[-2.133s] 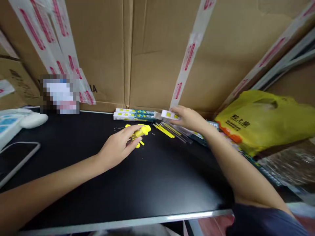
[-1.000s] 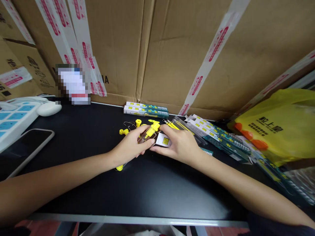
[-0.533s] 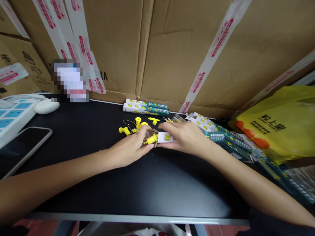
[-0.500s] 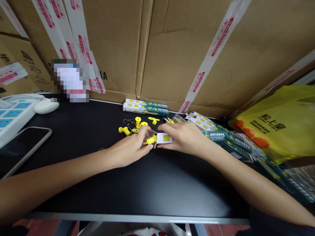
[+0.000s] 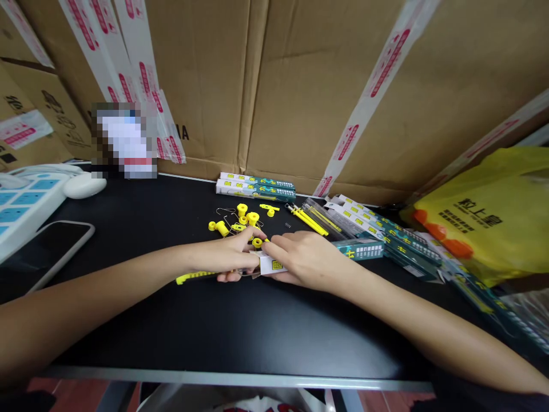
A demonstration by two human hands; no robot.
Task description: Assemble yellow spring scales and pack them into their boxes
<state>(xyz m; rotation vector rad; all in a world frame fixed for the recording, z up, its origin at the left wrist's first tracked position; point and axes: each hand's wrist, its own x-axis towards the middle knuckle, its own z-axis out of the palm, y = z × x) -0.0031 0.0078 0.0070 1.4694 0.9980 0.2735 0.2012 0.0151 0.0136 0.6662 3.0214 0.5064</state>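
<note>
Both hands meeting mid-surface over one little box

Our left hand [image 5: 231, 258] is closed around a yellow-tipped pen [image 5: 194, 277], whose tail end pokes out along the black surface [image 5: 257, 332] under the wrist. Our right hand [image 5: 302, 260] grips a small white box [image 5: 273, 265] by its side, with the box's end touching the left fingertips. Both sit low, near the middle of the surface. Just behind them lies a scatter of loose yellow parts [image 5: 240, 220] (plus a wire clip [image 5: 223, 212] among them). Further back are two long packs [image 5: 255, 187] against the cardboard cartons [image 5: 300, 86], and a yellow bag [image 5: 489, 217] is off to the right.
</note>
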